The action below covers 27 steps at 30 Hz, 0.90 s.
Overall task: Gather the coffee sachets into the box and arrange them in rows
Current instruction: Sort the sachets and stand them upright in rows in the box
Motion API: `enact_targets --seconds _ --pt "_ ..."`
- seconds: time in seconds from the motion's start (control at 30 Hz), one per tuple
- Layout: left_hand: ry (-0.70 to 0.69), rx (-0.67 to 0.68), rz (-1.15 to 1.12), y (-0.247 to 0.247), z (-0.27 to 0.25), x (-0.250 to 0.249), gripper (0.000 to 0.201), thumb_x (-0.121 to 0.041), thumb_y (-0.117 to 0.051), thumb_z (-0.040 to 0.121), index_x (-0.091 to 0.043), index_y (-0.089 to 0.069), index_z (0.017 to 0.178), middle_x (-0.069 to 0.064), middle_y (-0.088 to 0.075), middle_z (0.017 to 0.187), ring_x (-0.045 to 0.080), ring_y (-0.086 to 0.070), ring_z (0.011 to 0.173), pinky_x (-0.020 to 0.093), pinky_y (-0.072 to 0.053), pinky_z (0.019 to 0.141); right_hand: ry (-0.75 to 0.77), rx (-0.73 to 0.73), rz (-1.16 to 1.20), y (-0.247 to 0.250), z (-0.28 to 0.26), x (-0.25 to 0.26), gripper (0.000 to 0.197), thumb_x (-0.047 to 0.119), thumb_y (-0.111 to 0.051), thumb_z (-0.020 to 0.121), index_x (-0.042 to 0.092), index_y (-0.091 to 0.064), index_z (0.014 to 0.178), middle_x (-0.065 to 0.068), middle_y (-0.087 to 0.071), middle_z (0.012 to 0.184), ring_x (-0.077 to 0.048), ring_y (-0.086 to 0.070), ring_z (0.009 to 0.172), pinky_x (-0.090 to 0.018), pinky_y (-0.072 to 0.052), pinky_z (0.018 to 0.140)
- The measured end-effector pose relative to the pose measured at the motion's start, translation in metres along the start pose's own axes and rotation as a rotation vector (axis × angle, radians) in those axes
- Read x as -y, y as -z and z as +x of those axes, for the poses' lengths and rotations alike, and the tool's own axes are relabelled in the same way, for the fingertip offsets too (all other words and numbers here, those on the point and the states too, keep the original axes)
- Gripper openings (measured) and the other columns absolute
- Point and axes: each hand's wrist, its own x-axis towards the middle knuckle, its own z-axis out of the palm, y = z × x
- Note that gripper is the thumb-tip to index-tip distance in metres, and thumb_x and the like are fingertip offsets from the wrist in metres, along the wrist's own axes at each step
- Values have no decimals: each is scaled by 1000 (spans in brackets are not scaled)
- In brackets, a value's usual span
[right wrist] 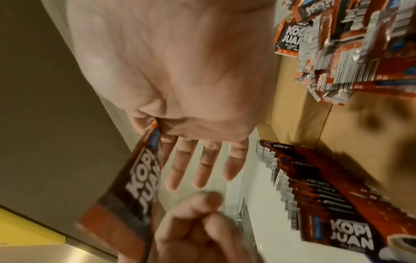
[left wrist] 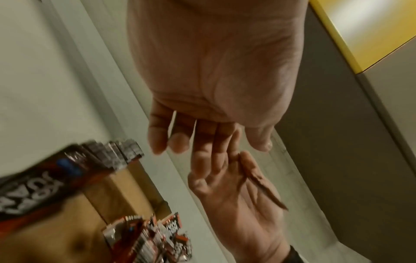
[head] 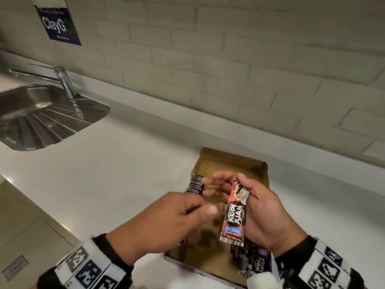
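While over box [head: 231,163], sachet [head: 234,213] in right hand [head: 262,215]

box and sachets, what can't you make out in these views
- Box floor, head view: both hands cover its middle.
- Sachet count: rows blurred in the right wrist view, overlapped everywhere.
- Pile, left wrist view: cut off by the bottom edge.
- Held sachet: small print too small.
- Left hand: motion-blurred; grip unclear.
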Motion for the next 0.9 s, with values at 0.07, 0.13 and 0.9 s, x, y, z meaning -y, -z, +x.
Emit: enact_targets --seconds 0.07,0.13,0.9 --pt "18 99 -32 -9 7 -7 44 -64 -56 90 -23 -60 76 -8 -59 66 7 -52 62 30 -43 62 3 4 42 -6 0 -3 44 36 -44 95 12 -74 116 -21 -62 138 -32 -57 120 -48 -50 101" --pt "50 145 -135 -15 12 -9 24 -45 -69 91 -31 -61 73 -9 -60 69 11 -55 64 28 -45 63 4 4 28 -10 -3 -6 44 33 -43 97 7 -70 120 -22 -60 140 -35 -55 124 -48 -50 105" --pt "102 -385 -291 -22 22 13 16 -17 -77 87 -33 -79 85 0 -72 77 16 -62 57 27 -53 61 1 -249 -923 14 -20 -6 14 21 -83 84 28 -75 94 10 -75 89 -5 -67 78 -27 -54 78"
